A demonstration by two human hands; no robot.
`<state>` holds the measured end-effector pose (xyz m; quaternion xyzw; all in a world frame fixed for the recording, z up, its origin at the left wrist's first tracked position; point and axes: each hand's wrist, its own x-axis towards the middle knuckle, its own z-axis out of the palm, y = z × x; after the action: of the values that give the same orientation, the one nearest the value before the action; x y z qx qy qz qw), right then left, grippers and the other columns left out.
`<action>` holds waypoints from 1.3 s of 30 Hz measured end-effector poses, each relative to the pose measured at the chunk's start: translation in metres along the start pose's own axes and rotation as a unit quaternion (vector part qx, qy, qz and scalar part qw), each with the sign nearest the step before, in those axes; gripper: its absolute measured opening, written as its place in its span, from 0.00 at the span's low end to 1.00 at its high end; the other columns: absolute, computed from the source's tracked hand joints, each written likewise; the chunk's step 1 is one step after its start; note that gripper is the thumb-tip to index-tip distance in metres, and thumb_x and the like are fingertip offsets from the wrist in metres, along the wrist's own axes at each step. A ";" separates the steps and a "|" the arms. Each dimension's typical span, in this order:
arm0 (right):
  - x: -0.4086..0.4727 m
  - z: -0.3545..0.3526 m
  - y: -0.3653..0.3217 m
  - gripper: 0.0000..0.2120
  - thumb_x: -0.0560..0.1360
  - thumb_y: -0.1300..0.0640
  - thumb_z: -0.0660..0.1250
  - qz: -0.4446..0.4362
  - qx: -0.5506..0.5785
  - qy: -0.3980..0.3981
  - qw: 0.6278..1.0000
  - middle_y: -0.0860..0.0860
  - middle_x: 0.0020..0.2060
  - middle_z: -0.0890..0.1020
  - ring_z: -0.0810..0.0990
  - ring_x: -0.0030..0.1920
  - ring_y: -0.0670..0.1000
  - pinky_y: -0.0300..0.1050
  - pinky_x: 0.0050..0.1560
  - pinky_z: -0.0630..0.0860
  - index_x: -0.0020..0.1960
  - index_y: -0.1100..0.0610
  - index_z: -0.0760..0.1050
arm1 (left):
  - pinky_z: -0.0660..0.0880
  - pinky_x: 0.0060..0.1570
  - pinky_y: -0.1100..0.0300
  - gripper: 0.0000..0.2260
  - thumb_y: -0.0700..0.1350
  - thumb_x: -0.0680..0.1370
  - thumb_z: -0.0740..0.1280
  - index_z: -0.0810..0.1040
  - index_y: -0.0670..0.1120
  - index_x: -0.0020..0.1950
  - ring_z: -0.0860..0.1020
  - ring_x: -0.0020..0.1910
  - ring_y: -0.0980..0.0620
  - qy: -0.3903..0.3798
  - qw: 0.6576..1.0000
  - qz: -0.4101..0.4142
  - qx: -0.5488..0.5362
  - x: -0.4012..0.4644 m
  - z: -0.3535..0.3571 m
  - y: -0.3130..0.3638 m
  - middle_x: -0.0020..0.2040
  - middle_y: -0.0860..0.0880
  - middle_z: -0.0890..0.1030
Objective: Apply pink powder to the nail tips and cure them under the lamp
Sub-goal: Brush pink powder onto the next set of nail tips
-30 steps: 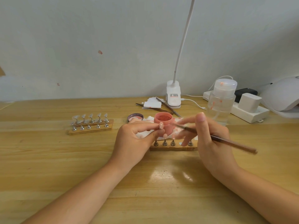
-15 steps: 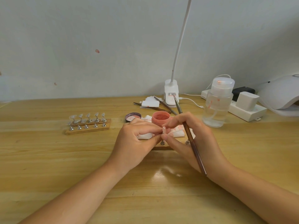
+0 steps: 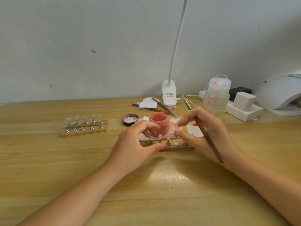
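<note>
Our right hand [image 3: 206,131] grips the brush [image 3: 205,132] and pinches a nail tip [image 3: 175,135] at frame center; our left hand [image 3: 138,144] steadies the wooden holder [image 3: 187,148]. The open powder jar [image 3: 158,123] sits just behind, so a bump from either hand could tip it, or the tip could slip.

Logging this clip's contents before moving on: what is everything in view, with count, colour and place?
powder jar: one, pink, open, table centre
jar lid: one, dark, left of jar
near nail stand: one, wooden, under the hands
far nail stand: one, wooden, metal holders, left
brush: one, brown, in right hand
spare tools: two, dark, by clip lamp
clip lamp: one, white, back centre
pump bottle: one, clear, right
power strip: one, white, right
curing lamp: one, white, far right
left hand: steadies near stand
right hand: holds brush
</note>
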<state>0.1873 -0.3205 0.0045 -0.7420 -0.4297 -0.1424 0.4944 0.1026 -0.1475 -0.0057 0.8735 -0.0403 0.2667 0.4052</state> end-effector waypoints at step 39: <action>0.003 -0.018 0.019 0.09 0.67 0.63 0.73 0.092 0.092 -0.085 0.988 0.51 0.38 0.82 0.82 0.38 0.46 0.37 0.39 0.79 0.42 0.56 0.74 | 0.69 0.41 0.77 0.13 0.42 0.64 0.77 0.77 0.54 0.42 0.76 0.39 0.65 -0.027 0.996 -0.084 -0.020 0.000 -0.002 -0.007 0.38 0.56 0.80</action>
<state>0.2072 -0.3372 0.0030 -0.7394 -0.4114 0.0075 0.5329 0.1040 -0.1410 -0.0096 0.8725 0.0173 0.2076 0.4420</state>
